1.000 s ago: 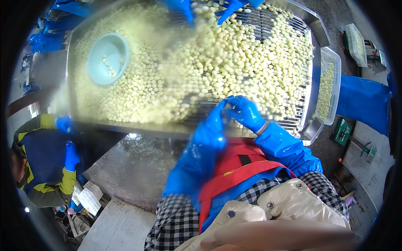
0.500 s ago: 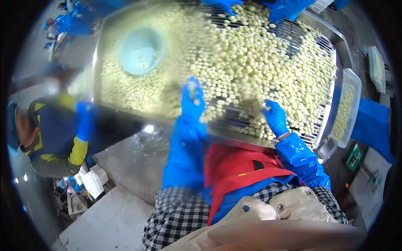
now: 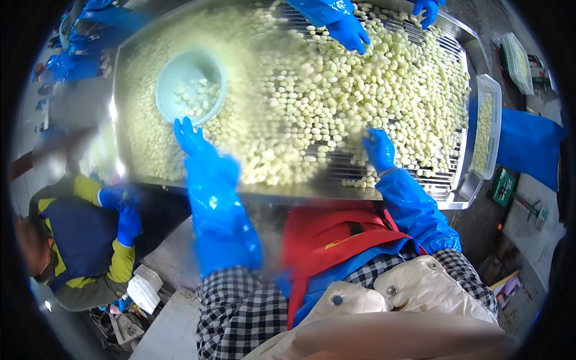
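Note:
Pale green, oval, grape-sized pieces (image 3: 384, 90) cover a metal table with a slatted surface (image 3: 343, 157). On the left, a light-blue plastic bowl (image 3: 163, 90) sits among them with a loose heap of pieces inside. My left hand (image 3: 201, 147), in a blue glove, is open at the bowl's near rim, its fingers apart and pointing at it. My right hand (image 3: 379, 151), also gloved in blue, rests at the near edge of the pile over the slats. Its fingers are curled in; whatever they hold is hidden.
Across the table, another person's gloved hands (image 3: 348, 33) reach into the pieces. To the left stands a co-worker in a dark vest (image 3: 84, 234). A clear bin of pieces (image 3: 491, 120) adjoins the table's right end. The table has a raised metal rim (image 3: 264, 193).
My left hand, which had pieces in its palm, has swung left to the bowl and is spread. More pieces show in the bowl. My right hand stays near the same slats, fingers curled.

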`<action>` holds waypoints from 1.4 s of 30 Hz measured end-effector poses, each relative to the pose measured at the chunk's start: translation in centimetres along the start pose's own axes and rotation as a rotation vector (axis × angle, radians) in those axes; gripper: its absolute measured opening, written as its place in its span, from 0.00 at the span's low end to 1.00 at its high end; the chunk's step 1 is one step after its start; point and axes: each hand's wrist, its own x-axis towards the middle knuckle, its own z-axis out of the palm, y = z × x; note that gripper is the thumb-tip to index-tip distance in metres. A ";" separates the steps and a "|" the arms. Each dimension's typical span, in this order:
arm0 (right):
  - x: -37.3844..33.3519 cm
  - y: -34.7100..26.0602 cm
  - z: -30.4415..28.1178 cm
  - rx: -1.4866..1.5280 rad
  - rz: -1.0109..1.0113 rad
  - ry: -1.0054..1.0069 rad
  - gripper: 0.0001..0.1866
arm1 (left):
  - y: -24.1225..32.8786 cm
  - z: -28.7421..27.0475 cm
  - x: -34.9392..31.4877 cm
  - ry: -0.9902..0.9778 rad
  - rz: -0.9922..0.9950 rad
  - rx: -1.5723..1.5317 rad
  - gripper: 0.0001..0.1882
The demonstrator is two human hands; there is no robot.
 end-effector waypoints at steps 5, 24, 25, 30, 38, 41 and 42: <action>0.2 -1.4 -0.4 0.091 0.237 0.002 0.13 | -3.3 3.7 -6.2 -0.184 -0.123 0.017 0.27; -1.2 -4.8 3.2 -0.360 0.049 -0.004 0.11 | -15.7 7.6 -15.5 -1.018 -1.084 0.011 0.19; -1.1 -4.9 3.3 -0.380 0.055 -0.014 0.10 | -16.4 7.4 -15.6 -1.052 -1.044 -0.001 0.19; -0.7 -5.8 3.0 -0.376 0.117 0.056 0.07 | -20.1 6.8 -14.8 -1.005 -1.092 0.065 0.18; -0.4 -6.8 4.5 -0.300 0.227 0.009 0.15 | -17.8 7.3 -15.7 -0.841 -1.139 0.141 0.19; -0.1 -6.2 4.4 -0.326 0.302 -0.024 0.14 | -17.3 7.1 -15.6 -0.991 -1.026 0.137 0.21; 0.0 -6.0 4.2 -0.299 0.341 -0.030 0.13 | -17.4 6.9 -15.6 -1.070 -0.962 0.134 0.22</action>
